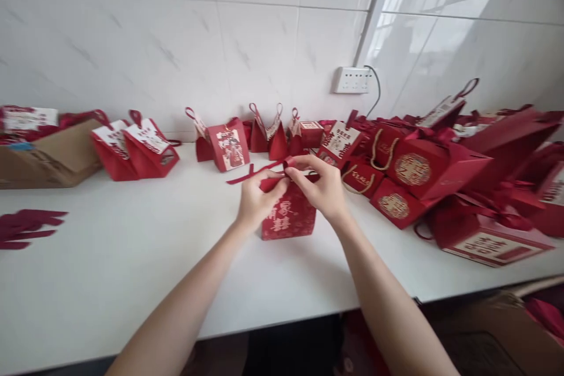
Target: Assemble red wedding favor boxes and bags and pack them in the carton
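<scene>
Ribbons [29,228] left of box [291,220], socket [352,80] behind

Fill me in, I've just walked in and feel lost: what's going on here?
A person's left grip and right grip meet at the top of a small red box on the white table, pinching a red ribbon, one end trailing leftward. More red boxes stand toward the wall, others are heaped at the right, and loose ribbons lie at the far left.
</scene>
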{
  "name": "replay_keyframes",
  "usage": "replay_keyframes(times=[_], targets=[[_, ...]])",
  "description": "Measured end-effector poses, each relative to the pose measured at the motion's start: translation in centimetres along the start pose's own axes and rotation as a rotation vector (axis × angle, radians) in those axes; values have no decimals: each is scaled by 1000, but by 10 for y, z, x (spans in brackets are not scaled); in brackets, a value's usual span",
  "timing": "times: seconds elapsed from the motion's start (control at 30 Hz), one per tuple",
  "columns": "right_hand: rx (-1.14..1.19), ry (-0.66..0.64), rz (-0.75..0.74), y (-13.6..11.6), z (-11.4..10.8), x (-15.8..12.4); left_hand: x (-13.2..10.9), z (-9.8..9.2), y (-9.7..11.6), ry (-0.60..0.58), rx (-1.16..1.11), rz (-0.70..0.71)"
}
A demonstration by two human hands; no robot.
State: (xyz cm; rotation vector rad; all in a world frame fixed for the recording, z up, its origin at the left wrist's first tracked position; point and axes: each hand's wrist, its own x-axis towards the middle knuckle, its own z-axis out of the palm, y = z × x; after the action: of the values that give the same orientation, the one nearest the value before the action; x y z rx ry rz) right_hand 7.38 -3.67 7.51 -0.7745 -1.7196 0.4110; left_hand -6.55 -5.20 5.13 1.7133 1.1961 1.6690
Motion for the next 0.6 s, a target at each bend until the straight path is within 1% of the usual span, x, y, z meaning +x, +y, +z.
replay_keyframes(times=[0.1, 0.23, 0.3, 0.37, 0.5, 0.6], targets=[[69, 58, 25, 0, 3, -1, 0, 1, 0, 10, 20, 23], [261, 87, 158, 0, 7, -2, -2, 0, 1, 3, 42, 55], [319, 93, 195, 2, 8, -3, -2, -1, 0, 1, 48, 56], [331, 81, 195, 3, 8, -3, -2, -1, 0, 4, 51, 54], [306, 0, 124, 4, 4, -2, -2, -1, 0, -6, 39, 58], [355, -46, 140, 2, 1, 0, -1, -1, -2, -14, 19, 59]])
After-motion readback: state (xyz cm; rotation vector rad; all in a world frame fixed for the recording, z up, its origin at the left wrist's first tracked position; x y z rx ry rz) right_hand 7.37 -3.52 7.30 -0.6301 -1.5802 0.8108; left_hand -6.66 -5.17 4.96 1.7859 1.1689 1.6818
